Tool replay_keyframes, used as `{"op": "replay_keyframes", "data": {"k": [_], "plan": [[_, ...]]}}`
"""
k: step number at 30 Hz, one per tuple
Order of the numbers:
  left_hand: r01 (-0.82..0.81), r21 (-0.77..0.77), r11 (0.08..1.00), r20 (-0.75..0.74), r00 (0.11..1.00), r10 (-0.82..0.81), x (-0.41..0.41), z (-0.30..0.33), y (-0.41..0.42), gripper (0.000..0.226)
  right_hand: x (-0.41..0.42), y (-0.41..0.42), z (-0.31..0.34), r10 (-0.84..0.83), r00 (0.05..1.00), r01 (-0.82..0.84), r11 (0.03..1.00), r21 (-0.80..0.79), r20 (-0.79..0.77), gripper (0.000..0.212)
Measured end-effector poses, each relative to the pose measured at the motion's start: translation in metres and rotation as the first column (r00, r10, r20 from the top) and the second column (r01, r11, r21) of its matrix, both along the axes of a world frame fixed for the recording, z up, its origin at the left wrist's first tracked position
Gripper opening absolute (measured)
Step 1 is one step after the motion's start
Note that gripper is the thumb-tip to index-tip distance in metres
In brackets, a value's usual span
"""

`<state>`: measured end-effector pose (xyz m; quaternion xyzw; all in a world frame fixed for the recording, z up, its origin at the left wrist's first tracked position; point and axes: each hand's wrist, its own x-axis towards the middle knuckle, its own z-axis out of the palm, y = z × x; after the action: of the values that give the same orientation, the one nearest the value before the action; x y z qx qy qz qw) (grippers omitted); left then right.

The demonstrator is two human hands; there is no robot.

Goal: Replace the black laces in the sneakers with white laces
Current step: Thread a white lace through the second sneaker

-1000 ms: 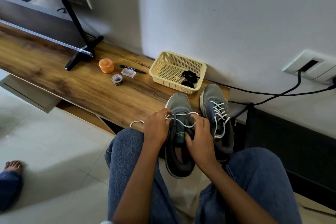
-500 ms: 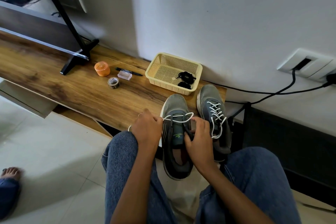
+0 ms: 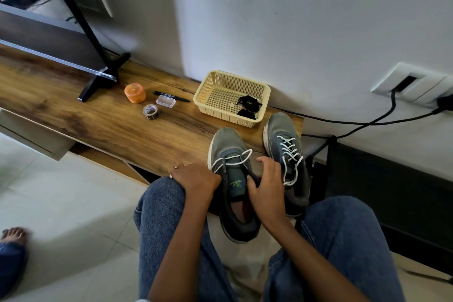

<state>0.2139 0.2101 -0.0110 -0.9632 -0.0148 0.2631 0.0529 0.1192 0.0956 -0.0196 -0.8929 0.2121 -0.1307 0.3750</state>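
Note:
Two grey sneakers stand at the right end of the wooden bench. The left sneaker (image 3: 226, 142) has a white lace (image 3: 232, 158) through its lowest eyelets only, with a loose loop above the tongue. My left hand (image 3: 196, 178) grips the lace at the shoe's left edge. My right hand (image 3: 267, 181) pinches the right eyelet flap beside the tongue. The right sneaker (image 3: 282, 130) is fully laced in white. Black laces (image 3: 248, 105) lie bundled in the cream basket (image 3: 213, 81).
On the bench (image 3: 98, 117) sit an orange tub (image 3: 134, 92), a tape roll (image 3: 150, 112), a small clear box (image 3: 166, 101) and a black pen (image 3: 171, 96). A black stand foot (image 3: 98, 81) rests at the left. Black cables (image 3: 367, 122) run along the wall. Another person's foot (image 3: 13, 236) is at lower left.
My left hand has drawn the lace down and left toward my knee, shortening the loop over the tongue. My right hand has shifted slightly on the eyelet flap. The camera moved a little.

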Motion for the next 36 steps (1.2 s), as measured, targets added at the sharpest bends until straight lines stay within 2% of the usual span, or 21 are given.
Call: {"op": "replay_keyframes", "data": {"k": [5,7,10,12,15,17,22,26,33,36], "plan": [[0.117,0.081,0.990,-0.067,0.992,-0.111,-0.001,-0.005,0.010,0.052,0.001,0.003,-0.002,-0.024,0.999,0.024,1.000,0.003,-0.048,0.026],[0.121,0.049,0.991,-0.036,0.992,-0.119,-0.002,-0.007,0.014,0.053,0.001,0.004,-0.005,-0.040,0.997,0.042,0.999,0.024,-0.071,0.018],[0.112,-0.078,0.991,0.047,0.993,-0.108,-0.003,-0.008,0.017,0.047,0.002,0.005,-0.010,-0.084,0.990,0.092,0.993,0.069,-0.113,0.014],[0.105,-0.216,0.971,0.111,0.990,-0.083,-0.004,-0.010,0.017,0.037,0.001,0.006,-0.013,-0.124,0.980,0.139,0.986,0.089,-0.154,0.016],[0.069,-0.486,0.871,0.167,0.986,0.015,-0.003,-0.019,0.016,0.026,0.000,0.008,-0.014,-0.160,0.974,0.177,0.980,0.096,-0.163,0.024],[0.074,-0.548,0.833,0.175,0.984,0.028,-0.004,-0.022,0.012,0.023,0.000,0.009,-0.013,-0.163,0.973,0.180,0.979,0.097,-0.161,0.027],[0.132,-0.442,0.887,0.252,0.968,-0.019,-0.006,-0.014,0.008,0.016,0.001,0.011,-0.013,-0.177,0.971,0.193,0.977,0.091,-0.161,0.029],[0.123,-0.329,0.936,0.189,0.980,-0.062,-0.004,-0.014,0.011,0.018,0.004,0.013,-0.013,-0.182,0.968,0.198,0.977,0.083,-0.173,0.031],[0.113,-0.248,0.962,0.094,0.991,-0.093,-0.004,-0.012,0.009,0.032,0.005,0.013,-0.013,-0.192,0.962,0.209,0.975,0.074,-0.192,0.032],[0.017,-0.296,0.955,0.148,0.989,0.028,-0.004,-0.013,0.007,0.037,0.006,0.012,-0.013,-0.191,0.961,0.209,0.975,0.071,-0.201,0.032]]}}
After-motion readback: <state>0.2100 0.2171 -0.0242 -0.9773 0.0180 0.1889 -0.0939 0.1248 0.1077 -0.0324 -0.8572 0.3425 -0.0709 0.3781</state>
